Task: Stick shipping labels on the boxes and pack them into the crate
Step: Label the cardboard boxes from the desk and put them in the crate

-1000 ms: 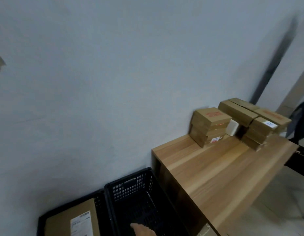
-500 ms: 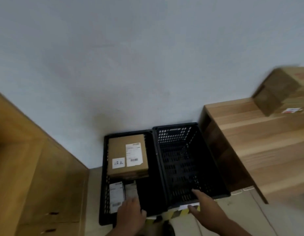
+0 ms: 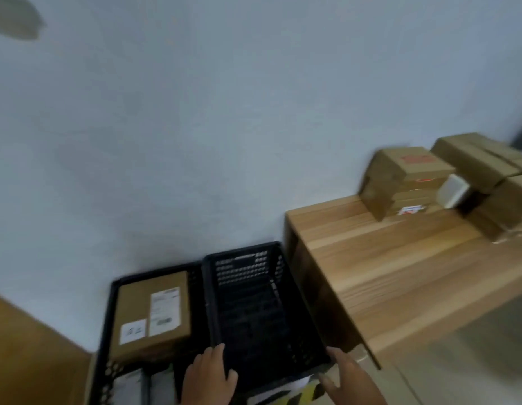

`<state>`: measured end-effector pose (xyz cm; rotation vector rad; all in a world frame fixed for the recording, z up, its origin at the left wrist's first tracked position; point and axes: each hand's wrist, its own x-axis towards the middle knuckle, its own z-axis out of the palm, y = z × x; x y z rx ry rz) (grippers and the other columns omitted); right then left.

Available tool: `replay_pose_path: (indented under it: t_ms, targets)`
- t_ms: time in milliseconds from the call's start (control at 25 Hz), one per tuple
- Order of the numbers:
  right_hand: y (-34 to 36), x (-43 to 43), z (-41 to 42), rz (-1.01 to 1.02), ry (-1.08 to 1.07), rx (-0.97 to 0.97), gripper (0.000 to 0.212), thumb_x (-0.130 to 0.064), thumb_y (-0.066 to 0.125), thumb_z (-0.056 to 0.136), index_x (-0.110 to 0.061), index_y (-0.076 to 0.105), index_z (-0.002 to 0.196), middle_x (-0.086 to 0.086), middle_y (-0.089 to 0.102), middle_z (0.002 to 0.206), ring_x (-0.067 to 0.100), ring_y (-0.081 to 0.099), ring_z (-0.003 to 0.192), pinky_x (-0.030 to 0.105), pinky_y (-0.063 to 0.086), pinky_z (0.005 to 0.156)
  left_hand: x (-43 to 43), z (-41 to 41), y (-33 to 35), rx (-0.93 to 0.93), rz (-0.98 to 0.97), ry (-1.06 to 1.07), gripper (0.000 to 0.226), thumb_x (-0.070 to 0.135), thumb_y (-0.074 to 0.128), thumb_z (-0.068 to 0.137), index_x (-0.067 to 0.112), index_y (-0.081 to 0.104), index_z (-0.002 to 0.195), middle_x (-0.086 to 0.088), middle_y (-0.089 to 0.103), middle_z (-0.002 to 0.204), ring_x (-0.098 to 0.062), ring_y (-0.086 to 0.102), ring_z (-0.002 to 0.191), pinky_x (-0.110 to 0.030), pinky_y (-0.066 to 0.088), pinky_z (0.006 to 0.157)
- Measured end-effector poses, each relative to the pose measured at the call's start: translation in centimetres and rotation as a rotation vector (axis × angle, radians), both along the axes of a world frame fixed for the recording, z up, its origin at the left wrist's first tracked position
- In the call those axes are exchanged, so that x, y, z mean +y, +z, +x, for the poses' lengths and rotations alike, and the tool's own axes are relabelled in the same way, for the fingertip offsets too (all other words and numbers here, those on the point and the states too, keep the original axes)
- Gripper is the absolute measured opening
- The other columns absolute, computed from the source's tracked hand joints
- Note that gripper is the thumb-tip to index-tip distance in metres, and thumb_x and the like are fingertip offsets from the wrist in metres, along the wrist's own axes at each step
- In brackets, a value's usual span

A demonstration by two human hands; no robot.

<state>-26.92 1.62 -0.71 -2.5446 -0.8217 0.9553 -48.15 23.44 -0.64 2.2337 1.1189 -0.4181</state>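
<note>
An empty black plastic crate (image 3: 242, 267) stands on the floor against the wall. My left hand (image 3: 208, 375) grips its near left corner, fingers over the rim. My right hand (image 3: 346, 375) holds the near right corner from outside. Left of it, a second black crate (image 3: 108, 331) holds a brown box (image 3: 154, 314) with two white labels on top and more labelled items below it. Several brown cardboard boxes (image 3: 406, 176) are stacked at the back of the wooden table (image 3: 400, 273) on the right.
A small white box (image 3: 454, 190) sits between the two box stacks. A wooden cabinet (image 3: 29, 352) stands at the lower left. Yellow-black floor tape (image 3: 308, 394) shows under the crate's near edge. The grey wall is right behind both crates.
The view swung left and down, then back up and right. My left hand moved from the left crate onto the empty crate's corner, and my right hand took its right corner.
</note>
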Motion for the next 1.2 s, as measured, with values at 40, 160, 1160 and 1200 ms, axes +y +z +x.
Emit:
replay_pose_path:
  t_ms: [40,160,1160,1200]
  targets:
    - [0.3,-1.6,2.1,0.024,-0.02,-0.008,0.069,-0.054,0.067,0.086,-0.034,0.042,0.146,-0.014,0.055,0.14,0.003,0.053,0.126,0.015,0.041,0.102,-1.2,3.1,0.5,-0.019,0.019,-0.002,0.065,0.052,0.043,0.102,0.028,0.023,0.16,0.006,0.037,0.157,-0.016,0.041,0.14,-0.03,0.039,0.111]
    - [1.1,-7.6,9.1,0.077,-0.094,-0.094,0.071,-0.054,0.063,0.085,-0.034,0.038,0.149,-0.012,0.052,0.144,0.007,0.051,0.131,0.02,0.04,0.104,-6.9,12.9,2.4,-0.041,0.052,0.012,0.065,0.052,0.043,0.101,0.028,0.024,0.159,0.009,0.037,0.155,-0.014,0.041,0.14,-0.031,0.037,0.114]
    - [7.8,-6.3,61.3,0.487,-0.419,-0.15,0.061,-0.053,0.06,0.094,-0.023,0.045,0.145,0.0,0.056,0.142,0.016,0.054,0.124,0.041,0.048,0.1,-6.4,68.0,10.5,-0.574,0.072,0.292,0.061,0.061,0.045,0.098,0.027,0.047,0.148,-0.001,0.049,0.148,-0.021,0.049,0.134,-0.045,0.043,0.111]
    - [8.5,-4.9,63.5,0.544,-0.468,-0.141,0.063,-0.055,0.06,0.093,-0.025,0.044,0.145,-0.001,0.055,0.142,0.016,0.053,0.123,0.042,0.048,0.098,-5.8,69.1,10.5,-0.58,0.087,0.317,0.062,0.062,0.045,0.098,0.027,0.047,0.149,-0.001,0.048,0.149,-0.021,0.049,0.135,-0.044,0.042,0.112]
